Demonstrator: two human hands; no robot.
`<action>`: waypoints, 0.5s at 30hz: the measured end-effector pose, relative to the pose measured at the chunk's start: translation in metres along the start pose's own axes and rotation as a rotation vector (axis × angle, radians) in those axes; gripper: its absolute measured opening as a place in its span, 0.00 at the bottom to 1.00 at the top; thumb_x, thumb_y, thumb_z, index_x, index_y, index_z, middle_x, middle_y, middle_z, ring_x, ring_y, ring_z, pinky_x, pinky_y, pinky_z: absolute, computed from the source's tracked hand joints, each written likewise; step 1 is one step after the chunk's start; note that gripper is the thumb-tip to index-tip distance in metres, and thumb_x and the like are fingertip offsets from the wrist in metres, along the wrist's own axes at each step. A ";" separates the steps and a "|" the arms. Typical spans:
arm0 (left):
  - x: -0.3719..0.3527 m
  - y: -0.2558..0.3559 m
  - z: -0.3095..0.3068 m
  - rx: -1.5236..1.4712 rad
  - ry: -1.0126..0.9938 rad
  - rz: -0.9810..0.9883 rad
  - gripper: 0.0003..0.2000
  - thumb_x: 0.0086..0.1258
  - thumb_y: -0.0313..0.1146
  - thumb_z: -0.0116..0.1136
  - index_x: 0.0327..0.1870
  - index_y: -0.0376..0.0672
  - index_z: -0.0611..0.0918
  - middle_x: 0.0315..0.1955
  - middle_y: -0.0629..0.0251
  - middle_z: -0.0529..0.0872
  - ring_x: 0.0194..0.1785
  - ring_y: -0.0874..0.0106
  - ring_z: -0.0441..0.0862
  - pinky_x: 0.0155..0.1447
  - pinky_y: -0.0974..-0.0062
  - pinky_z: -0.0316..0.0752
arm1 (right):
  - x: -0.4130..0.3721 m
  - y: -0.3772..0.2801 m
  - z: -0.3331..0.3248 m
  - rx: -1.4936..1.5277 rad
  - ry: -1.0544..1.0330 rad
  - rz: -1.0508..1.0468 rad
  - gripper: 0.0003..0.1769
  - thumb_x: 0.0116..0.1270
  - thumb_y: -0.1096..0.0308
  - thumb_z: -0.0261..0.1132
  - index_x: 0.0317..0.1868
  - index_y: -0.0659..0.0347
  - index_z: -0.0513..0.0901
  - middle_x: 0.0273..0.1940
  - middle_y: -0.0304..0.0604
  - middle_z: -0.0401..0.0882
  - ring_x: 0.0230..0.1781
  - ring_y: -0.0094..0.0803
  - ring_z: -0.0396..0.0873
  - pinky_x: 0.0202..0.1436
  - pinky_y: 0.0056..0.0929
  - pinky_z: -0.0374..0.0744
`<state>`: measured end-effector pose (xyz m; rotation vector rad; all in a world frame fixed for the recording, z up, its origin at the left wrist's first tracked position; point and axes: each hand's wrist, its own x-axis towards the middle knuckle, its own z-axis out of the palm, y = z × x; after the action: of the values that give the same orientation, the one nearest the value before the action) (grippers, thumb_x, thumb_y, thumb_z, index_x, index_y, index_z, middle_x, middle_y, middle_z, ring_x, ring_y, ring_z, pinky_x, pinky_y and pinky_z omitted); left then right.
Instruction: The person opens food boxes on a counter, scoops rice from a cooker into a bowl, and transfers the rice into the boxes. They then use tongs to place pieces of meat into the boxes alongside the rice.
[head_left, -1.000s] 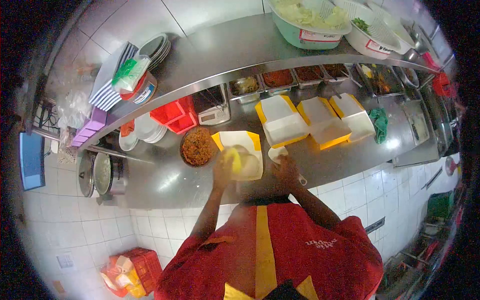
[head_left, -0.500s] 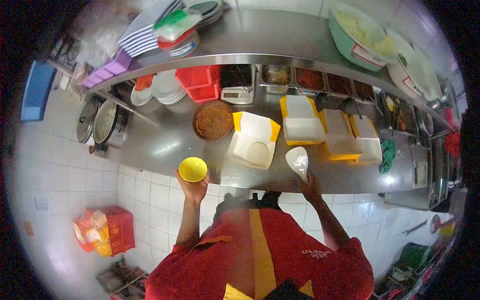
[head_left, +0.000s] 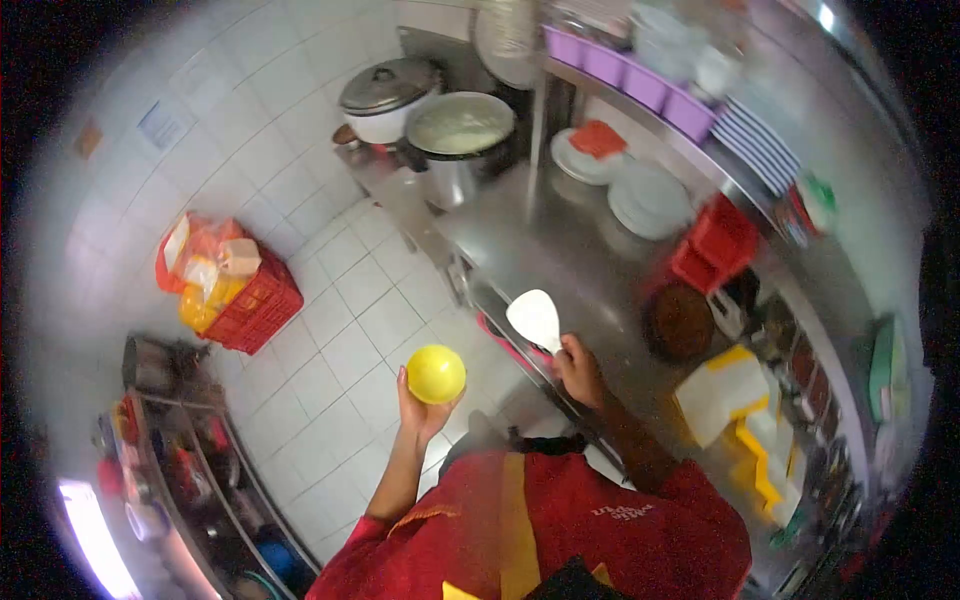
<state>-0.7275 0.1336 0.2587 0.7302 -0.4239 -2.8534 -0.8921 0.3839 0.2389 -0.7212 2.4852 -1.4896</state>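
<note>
Left hand: grasping, cupped under a small yellow bowl, fingers spread against its sides. Bowl is upright, its open mouth and yellow interior facing the camera. Position: held in the air in front of the torso, seen against the tiled floor, beside the counter and apart from it.

Right hand: closed around the handle of a white rice paddle. Broad blade points away from the person and toward the view's left; seen across the front edge of the steel counter. Paddle and bowl are near each other, not touching.

On the counter, to the right of the paddle: a dark round bowl of reddish-brown food, blurred; beside it, red plastic bins. Nearer the person, open white-and-yellow boxes. Toward the far end, a stack of white plates and further white plates with a red item on top; item not identifiable.

Beyond the counter's far end: a large metal pot with pale contents, next to a lidded cooker. On the floor, view's left, a red crate holding bagged items.
</note>
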 end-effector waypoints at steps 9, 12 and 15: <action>0.012 0.131 -0.052 -0.131 0.140 0.256 0.32 0.65 0.67 0.43 0.61 0.53 0.73 0.56 0.61 0.77 0.57 0.58 0.76 0.55 0.56 0.74 | 0.238 -0.055 0.069 -0.463 0.024 -0.148 0.15 0.71 0.67 0.53 0.55 0.63 0.75 0.41 0.57 0.80 0.42 0.54 0.80 0.46 0.44 0.76; 0.030 0.169 -0.066 -0.161 0.166 0.370 0.32 0.65 0.67 0.44 0.60 0.53 0.73 0.55 0.61 0.78 0.56 0.57 0.77 0.54 0.56 0.75 | 0.354 -0.062 0.060 -0.595 0.253 -0.408 0.16 0.70 0.68 0.54 0.56 0.61 0.75 0.40 0.58 0.80 0.41 0.54 0.80 0.43 0.46 0.77; 0.049 0.211 -0.098 -0.221 0.298 0.554 0.32 0.64 0.66 0.47 0.59 0.51 0.74 0.54 0.61 0.79 0.54 0.57 0.78 0.52 0.58 0.77 | 0.477 -0.099 0.068 -0.876 0.198 -0.271 0.16 0.69 0.69 0.54 0.54 0.61 0.77 0.39 0.56 0.81 0.40 0.51 0.81 0.42 0.44 0.77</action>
<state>-0.7029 -0.0999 0.2209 0.8237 -0.2166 -2.1911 -1.2514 0.0642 0.3431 -1.0960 3.2894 -0.4500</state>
